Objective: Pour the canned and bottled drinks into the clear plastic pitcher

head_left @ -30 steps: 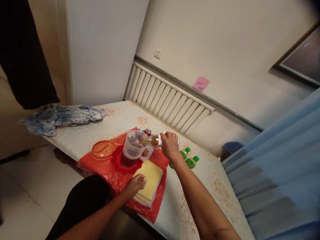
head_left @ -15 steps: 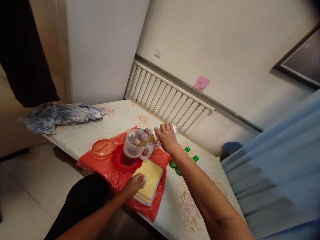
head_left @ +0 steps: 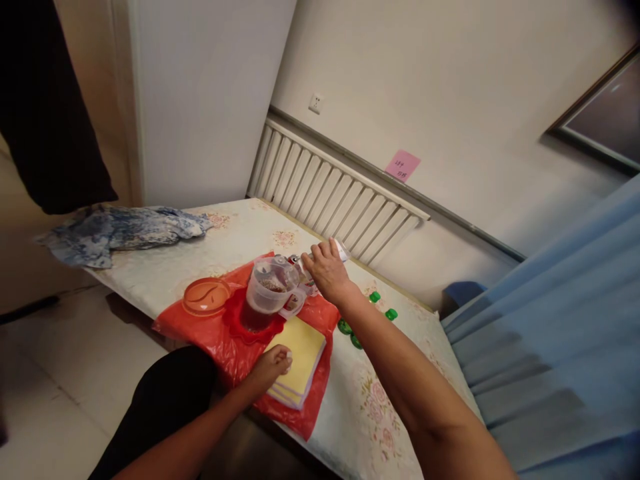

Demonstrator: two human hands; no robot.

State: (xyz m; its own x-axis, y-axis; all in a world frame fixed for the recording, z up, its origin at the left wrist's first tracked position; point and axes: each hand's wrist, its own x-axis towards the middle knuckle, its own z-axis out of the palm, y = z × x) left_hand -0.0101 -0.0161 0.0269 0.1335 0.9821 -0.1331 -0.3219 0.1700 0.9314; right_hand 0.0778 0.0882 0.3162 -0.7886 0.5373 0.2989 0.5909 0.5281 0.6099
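Observation:
My right hand (head_left: 329, 272) is wrapped round a clear bottle with a white label (head_left: 341, 249). The bottle is tipped, and its neck points toward the mouth of a clear plastic pitcher (head_left: 260, 297). Dark liquid with froth on top stands in the pitcher, which sits upright on a scalloped red mat (head_left: 235, 325). Over a stack of yellow paper or cloths (head_left: 303, 350), my left hand (head_left: 274, 363) is closed with a small white thing (head_left: 289, 359) at its fingertips, too small to name. An orange lid (head_left: 206, 296) lies left of the pitcher.
A red plastic sheet (head_left: 220, 360) lies under these things on a floral-covered table (head_left: 375, 393). Green-capped bottles (head_left: 375, 297) stand right of my forearm. Cans (head_left: 293, 259) are behind the pitcher. A blue patterned cloth (head_left: 135, 233) lies far left; a radiator (head_left: 335, 193) runs behind.
The brownish liquid seen in the bottle's neck half a second ago no longer shows there. My right hand has shifted slightly left and up with the bottle. My left hand stays put.

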